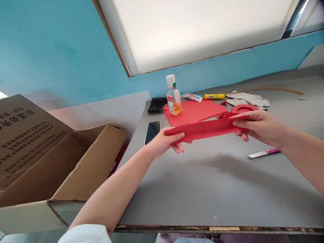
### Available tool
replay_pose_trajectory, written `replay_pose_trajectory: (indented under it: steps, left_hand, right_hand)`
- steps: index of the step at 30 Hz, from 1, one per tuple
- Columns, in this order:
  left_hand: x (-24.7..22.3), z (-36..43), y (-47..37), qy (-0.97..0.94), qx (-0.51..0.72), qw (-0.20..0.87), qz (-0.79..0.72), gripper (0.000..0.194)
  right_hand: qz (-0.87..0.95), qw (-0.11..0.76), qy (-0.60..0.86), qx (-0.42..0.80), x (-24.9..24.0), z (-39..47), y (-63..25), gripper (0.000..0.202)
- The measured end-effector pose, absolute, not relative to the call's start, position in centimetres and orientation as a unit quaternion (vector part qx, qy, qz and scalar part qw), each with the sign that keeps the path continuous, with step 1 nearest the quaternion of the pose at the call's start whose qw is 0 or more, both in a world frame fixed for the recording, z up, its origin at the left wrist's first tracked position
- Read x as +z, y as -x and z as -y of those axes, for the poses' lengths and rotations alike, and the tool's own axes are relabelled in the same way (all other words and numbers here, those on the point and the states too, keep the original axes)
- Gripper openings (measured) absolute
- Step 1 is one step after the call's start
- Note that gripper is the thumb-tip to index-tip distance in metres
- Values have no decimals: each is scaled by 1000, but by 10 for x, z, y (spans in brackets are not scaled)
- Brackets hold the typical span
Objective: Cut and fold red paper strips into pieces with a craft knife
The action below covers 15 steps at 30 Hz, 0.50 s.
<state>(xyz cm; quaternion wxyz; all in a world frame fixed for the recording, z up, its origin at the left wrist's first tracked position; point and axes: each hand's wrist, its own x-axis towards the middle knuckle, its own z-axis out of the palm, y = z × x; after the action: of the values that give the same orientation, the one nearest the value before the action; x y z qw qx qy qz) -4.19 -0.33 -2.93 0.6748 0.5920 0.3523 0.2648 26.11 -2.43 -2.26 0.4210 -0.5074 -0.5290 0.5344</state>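
Note:
A long folded strip of red paper [205,131] is stretched between my two hands above the grey table [192,192]. My left hand [167,140] pinches its left end, thumb on the front face and fingers beneath. The right end is gripped by my right hand [255,125], with the thumb in front. Behind the strip, more red paper [199,109] lies flat on the table, along with a red ring-shaped piece [243,108]. A knife with a purple handle [264,153] rests below my right hand.
A glass bottle [173,98] stands on the red paper. Near it are a phone [153,132], a black item [157,105], a yellow tube [214,96], a white packet [192,97] and white gloves [248,99]. An open cardboard box [88,165] stands left of the table.

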Motion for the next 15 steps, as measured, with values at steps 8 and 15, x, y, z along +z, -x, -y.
replay_pose_trajectory:
  steps: [8,15]
  left_hand:
    - [-11,-1,51,-647,75,703,-284,60]
    - [-29,30,1,-536,108,783,-297,29]
  right_hand:
    - [691,263,506,445,0,25,-248,30]
    - [827,221,444,265,20,25,-216,18]
